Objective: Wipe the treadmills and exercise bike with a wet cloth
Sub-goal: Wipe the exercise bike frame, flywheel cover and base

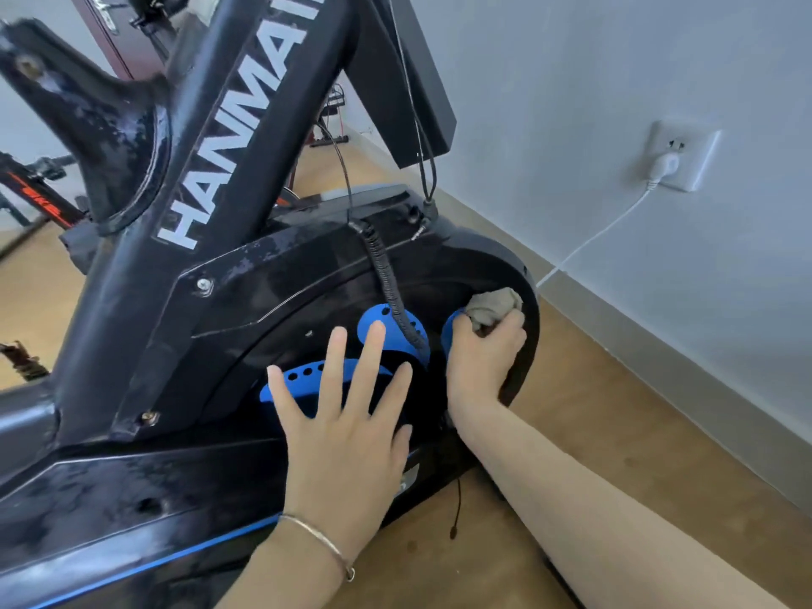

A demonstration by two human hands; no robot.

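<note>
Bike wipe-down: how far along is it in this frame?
Done, apparently: the frame and upper flywheel cover show wet streaks. In hand: the right hand grips the cloth against the cover's front rim, while the left hand rests flat on it. Left: no treadmills are in view, so their state is unknown.

The bike (272, 274) has a glossy black plastic housing, streaked and patchy, with matt blue plastic inserts (386, 320). Its frame (246, 125) is painted metal, scuffed. The cloth (494, 307) is crumpled grey fabric. The floor (615, 432) looks like smooth wood; the wall (615, 59) is matt.
</note>
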